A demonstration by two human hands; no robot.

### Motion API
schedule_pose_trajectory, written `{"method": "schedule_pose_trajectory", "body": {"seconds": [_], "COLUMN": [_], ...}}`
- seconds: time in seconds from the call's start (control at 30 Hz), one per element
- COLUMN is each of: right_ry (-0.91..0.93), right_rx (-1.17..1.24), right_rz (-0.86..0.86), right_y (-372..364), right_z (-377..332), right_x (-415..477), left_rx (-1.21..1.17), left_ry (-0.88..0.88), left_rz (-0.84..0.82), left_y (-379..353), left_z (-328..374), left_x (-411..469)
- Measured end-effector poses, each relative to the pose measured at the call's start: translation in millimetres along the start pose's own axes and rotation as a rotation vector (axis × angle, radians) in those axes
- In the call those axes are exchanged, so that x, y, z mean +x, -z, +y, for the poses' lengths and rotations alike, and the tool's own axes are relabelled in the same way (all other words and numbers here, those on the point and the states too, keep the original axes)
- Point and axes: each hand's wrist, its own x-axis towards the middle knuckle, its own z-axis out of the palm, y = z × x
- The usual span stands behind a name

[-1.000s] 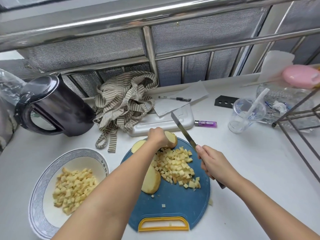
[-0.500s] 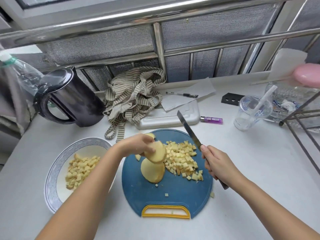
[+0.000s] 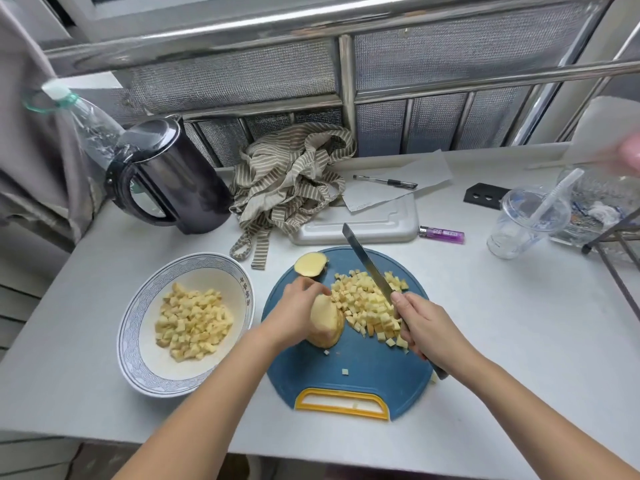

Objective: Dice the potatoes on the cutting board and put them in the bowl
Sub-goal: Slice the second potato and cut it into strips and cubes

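Potato half (image 3: 325,322) in left hand (image 3: 297,315) sits well inside cutting board (image 3: 381,386) edges.

A pale grey tabletop (image 3: 519,341) lies under my fingers (image 3: 401,304). Beyond them stand steel window bars (image 3: 346,81) backed with grey mesh (image 3: 225,76); a grey curtain (image 3: 31,150) hangs far left.

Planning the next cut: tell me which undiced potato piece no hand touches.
The potato piece at the far edge of the cutting board, pale cut face up. The left hand holds the other potato beside the diced pile.
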Motion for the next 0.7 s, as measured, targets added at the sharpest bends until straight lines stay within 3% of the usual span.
{"method": "schedule_pose_trajectory", "body": {"seconds": [0.33, 0.5, 0.7], "right_ry": [0.019, 0.018, 0.016], "right_rx": [-0.01, -0.011, -0.006], "right_rz": [0.005, 0.016, 0.063], "right_y": [-5, -6, -7], "right_z": [-3, -5, -7], "right_x": [4, 7, 10], "left_rx": [0.064, -0.05, 0.127], "left_ry": [-0.076, 0.033, 0.086], "left_rz": [0.089, 0.287, 0.121], "left_y": [-21, 10, 27], "left_z": [-10, -10, -11], "left_x": [-9, 23, 66]}}
